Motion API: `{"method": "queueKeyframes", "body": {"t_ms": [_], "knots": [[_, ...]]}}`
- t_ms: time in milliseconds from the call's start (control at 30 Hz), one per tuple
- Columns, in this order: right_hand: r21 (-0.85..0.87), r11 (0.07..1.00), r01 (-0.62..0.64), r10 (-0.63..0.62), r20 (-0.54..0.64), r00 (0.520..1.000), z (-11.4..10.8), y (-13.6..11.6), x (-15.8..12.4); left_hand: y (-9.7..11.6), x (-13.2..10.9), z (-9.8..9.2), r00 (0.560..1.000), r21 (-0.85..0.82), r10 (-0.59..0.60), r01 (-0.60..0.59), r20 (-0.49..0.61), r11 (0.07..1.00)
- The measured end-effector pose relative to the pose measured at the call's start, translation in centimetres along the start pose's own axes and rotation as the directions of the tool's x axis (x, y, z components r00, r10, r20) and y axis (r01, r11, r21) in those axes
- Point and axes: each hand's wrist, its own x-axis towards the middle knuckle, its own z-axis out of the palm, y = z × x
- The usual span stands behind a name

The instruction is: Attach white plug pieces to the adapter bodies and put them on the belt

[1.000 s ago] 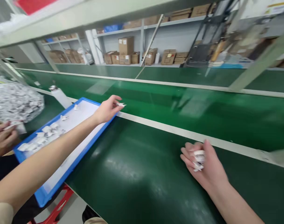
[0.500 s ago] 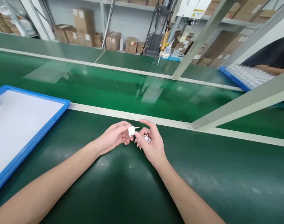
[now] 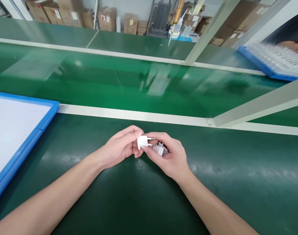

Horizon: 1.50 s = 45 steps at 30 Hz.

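Between my hands is a white two-pin plug adapter (image 3: pixel 142 142), its metal pins pointing right. My left hand (image 3: pixel 125 143) pinches the adapter's left side between thumb and fingers. From the other side, my right hand (image 3: pixel 172 155) curls in, its thumb tip touching the adapter's lower edge. Cupped in the right palm are further small white pieces (image 3: pixel 159 149) with a dark part beside them; the fingers partly cover them and their kind is unclear. Both hands are held above the dark green work surface (image 3: pixel 129 202).
At the left lies a blue-framed white tray (image 3: pixel 19 130). A pale metal post (image 3: pixel 256 106) rises at the right. Beyond the green belt (image 3: pixel 102 85) stand cardboard boxes (image 3: pixel 107 19) and a dark machine stand (image 3: pixel 160 18). A person's arm (image 3: pixel 293 45) is by another blue tray (image 3: pixel 263 65).
The view has tilted down and come closer. My right hand's fingers have closed in around the adapter's pin side, and the index finger, raised before, is now bent down.
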Motion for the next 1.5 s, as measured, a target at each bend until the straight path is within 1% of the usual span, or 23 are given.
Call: {"method": "queueKeyframes", "body": {"t_ms": [167, 267, 367, 467, 633, 733, 867, 967, 1100, 1200, 1267, 1367, 1500], "knots": [[-0.004, 0.999, 0.037, -0.037, 0.007, 0.999, -0.2, -0.1, 0.3, 0.0, -0.1, -0.1, 1.000, 0.082, 0.007, -0.009, 0.027, 0.997], [0.068, 0.998, -0.010, 0.009, 0.027, 1.000, -0.3, -0.1, 0.3, -0.2, -0.1, -0.4, 0.999, 0.139, 0.025, -0.030, 0.038, 0.990], [0.152, 0.985, -0.085, 0.079, 0.042, 0.996, -0.3, -0.1, 0.2, -0.5, -0.1, -0.7, 0.995, 0.168, 0.095, -0.101, 0.040, 0.981], [0.176, 0.975, -0.132, 0.127, 0.040, 0.991, -0.4, -0.1, 0.0, -0.8, -0.1, -0.7, 0.982, 0.168, 0.184, -0.189, 0.043, 0.967], [0.174, 0.972, -0.160, 0.159, 0.020, 0.987, -0.3, -0.1, -0.2, -1.1, -0.1, -0.6, 0.953, 0.209, 0.297, -0.302, 0.056, 0.930], [0.157, 0.977, -0.144, 0.145, 0.008, 0.989, -0.3, -0.1, -0.2, -1.2, 0.0, -0.5, 0.932, 0.194, 0.355, -0.362, 0.069, 0.912], [0.137, 0.983, -0.124, 0.126, -0.005, 0.992, -0.2, -0.1, -0.2, -1.1, -0.1, -0.5, 0.934, 0.188, 0.352, -0.356, 0.054, 0.915], [0.151, 0.979, -0.134, 0.138, -0.016, 0.990, -0.2, 0.1, -0.2, -1.0, -0.2, -0.5, 0.948, 0.183, 0.317, -0.317, 0.030, 0.930], [0.244, 0.951, -0.191, 0.203, -0.024, 0.979, -0.3, 0.4, 0.0, -0.9, -0.2, -0.4, 0.958, 0.201, 0.285, -0.280, 0.005, 0.939], [0.323, 0.915, -0.244, 0.261, -0.011, 0.965, -0.3, 0.6, 0.2, -0.9, -0.1, -0.3, 0.955, 0.190, 0.296, -0.293, 0.013, 0.937], [0.336, 0.906, -0.259, 0.275, 0.001, 0.961, -0.4, 0.7, 0.3, -0.9, -0.1, -0.3, 0.952, 0.180, 0.304, -0.303, 0.025, 0.936], [0.306, 0.919, -0.250, 0.258, 0.012, 0.966, -0.4, 0.6, 0.2, -0.9, -0.1, -0.3, 0.952, 0.180, 0.305, -0.305, 0.027, 0.935], [0.166, 0.976, -0.144, 0.148, -0.014, 0.989, -0.3, 0.2, 0.0, -1.0, -0.1, -0.5, 0.950, 0.194, 0.311, -0.306, 0.005, 0.932]]}}
